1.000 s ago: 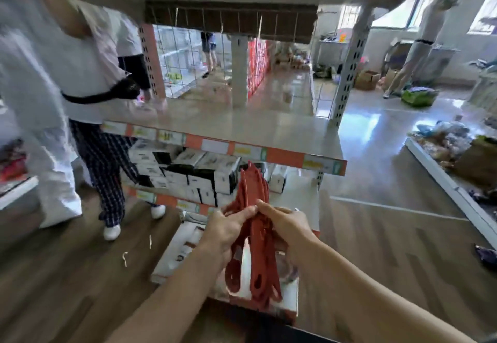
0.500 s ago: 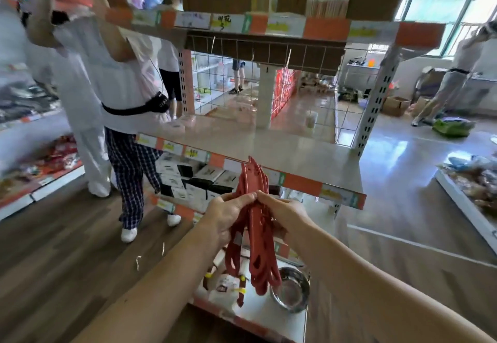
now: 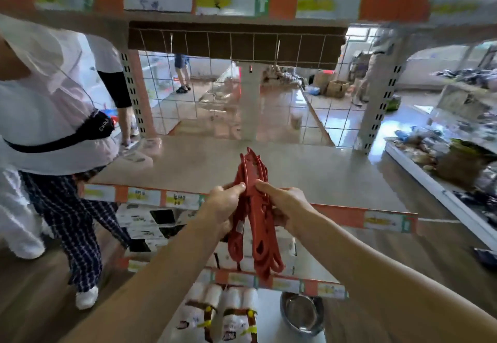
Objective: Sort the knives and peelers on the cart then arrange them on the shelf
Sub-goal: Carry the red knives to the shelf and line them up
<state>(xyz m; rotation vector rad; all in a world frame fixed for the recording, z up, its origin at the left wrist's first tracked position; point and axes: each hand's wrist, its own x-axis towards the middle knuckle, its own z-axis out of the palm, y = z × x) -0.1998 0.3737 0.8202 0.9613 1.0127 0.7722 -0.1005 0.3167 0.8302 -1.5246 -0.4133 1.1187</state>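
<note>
Both of your hands are closed on one bundle of red plastic tools [image 3: 254,208], held up in front of the middle shelf [image 3: 309,170]. Your left hand [image 3: 223,208] grips the bundle from its left side, thumb laid across the front and fingers wrapped behind. Your right hand [image 3: 289,208] pinches it from the right, thumb tip pressed to the red plastic just beside your left thumb. The two thumbs nearly meet on the bundle's upper half.

The bundle stands close to upright between your hands. Its pointed ends rise above your thumbs and overlap the bare shelf board behind; its looped handle ends hang below your palms, splaying a little to the lower right. Whether these are knives or peelers is hard to tell from this view.

Starting at the far left, a person in a white top and checked trousers [image 3: 67,221] stands beside the shelving, with a black waist bag [image 3: 100,125] at the hip. Next to that person, stacked black-and-white boxes [image 3: 150,221] fill the level under the middle shelf. Below your forearms, white packaged goods with yellow ties [image 3: 215,315] lie on the lowest level, and a steel bowl [image 3: 301,313] sits just to their right. A wire grid [image 3: 215,95] backs the shelf. Off to the right, mixed goods [image 3: 443,154] lie on another low shelf.
</note>
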